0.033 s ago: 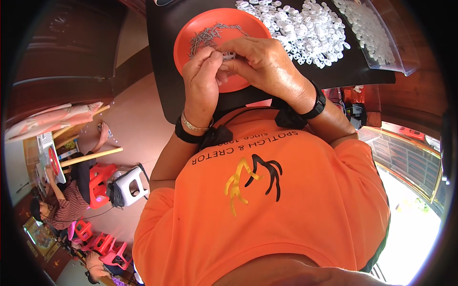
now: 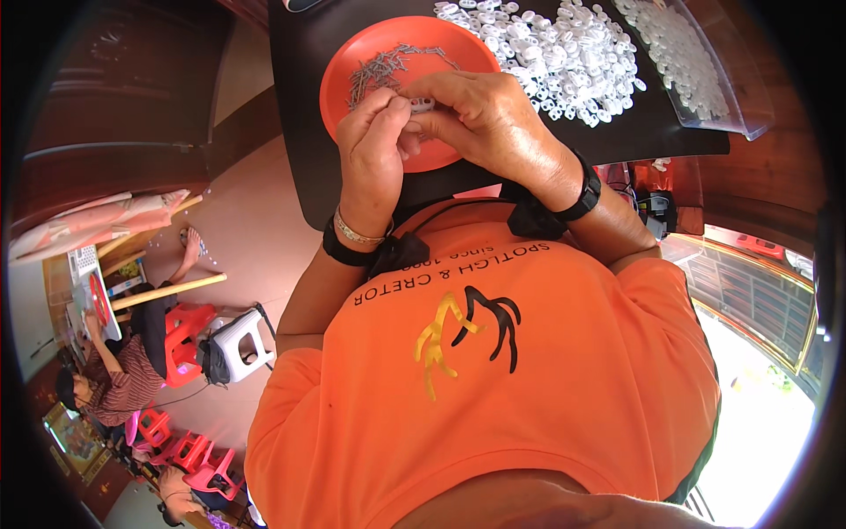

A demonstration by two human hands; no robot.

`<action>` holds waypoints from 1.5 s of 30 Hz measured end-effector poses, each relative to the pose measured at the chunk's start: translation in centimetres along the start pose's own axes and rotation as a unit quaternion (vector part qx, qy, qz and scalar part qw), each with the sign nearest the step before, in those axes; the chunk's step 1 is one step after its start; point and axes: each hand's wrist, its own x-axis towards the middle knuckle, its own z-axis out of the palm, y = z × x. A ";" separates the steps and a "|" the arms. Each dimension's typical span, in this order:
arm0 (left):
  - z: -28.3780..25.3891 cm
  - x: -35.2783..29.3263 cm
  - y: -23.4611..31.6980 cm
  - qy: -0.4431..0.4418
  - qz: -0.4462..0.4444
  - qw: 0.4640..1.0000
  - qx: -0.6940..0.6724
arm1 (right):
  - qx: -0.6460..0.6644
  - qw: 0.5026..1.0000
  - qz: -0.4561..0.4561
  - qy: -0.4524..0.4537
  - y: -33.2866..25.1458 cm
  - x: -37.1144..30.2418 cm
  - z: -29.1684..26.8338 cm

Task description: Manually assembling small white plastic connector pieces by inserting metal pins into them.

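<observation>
Both hands meet over an orange round plate (image 2: 346, 57) on the black table. My left hand (image 2: 374, 132) has its fingers closed at one end of a small white plastic piece (image 2: 422, 104) with holes in it. From the other side, the thumb and bent fingers of my right hand (image 2: 485, 110) pinch the same piece. Fingers cover part of it, so whether a pin is in it cannot be seen. Thin grey metal pins (image 2: 381, 69) lie heaped in the plate, just beyond my fingertips.
A large pile of white oval plastic pieces (image 2: 573, 57) spreads right of the plate. Beside it, a clear plastic tray (image 2: 745, 123) holds translucent pieces. The black tabletop (image 2: 304, 167) ends near my body. At far left, a seated person (image 2: 132, 379) works near red and white stools (image 2: 238, 344).
</observation>
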 end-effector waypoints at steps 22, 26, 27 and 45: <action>-1.1 -0.2 1.1 -0.045 0.026 0.998 0.030 | -0.393 0.874 0.079 0.274 3.1 1.2 -20.2; -1.0 -0.2 1.3 -0.034 0.032 0.999 0.015 | -0.564 0.785 0.055 0.250 4.1 1.3 -23.8; -0.9 -0.2 1.2 -0.039 0.029 0.999 0.017 | -0.499 0.827 0.056 0.254 3.7 1.4 -23.1; -1.1 -0.7 1.5 -0.036 -0.001 0.998 0.043 | -0.390 0.901 0.109 -0.156 13.6 -0.6 -13.8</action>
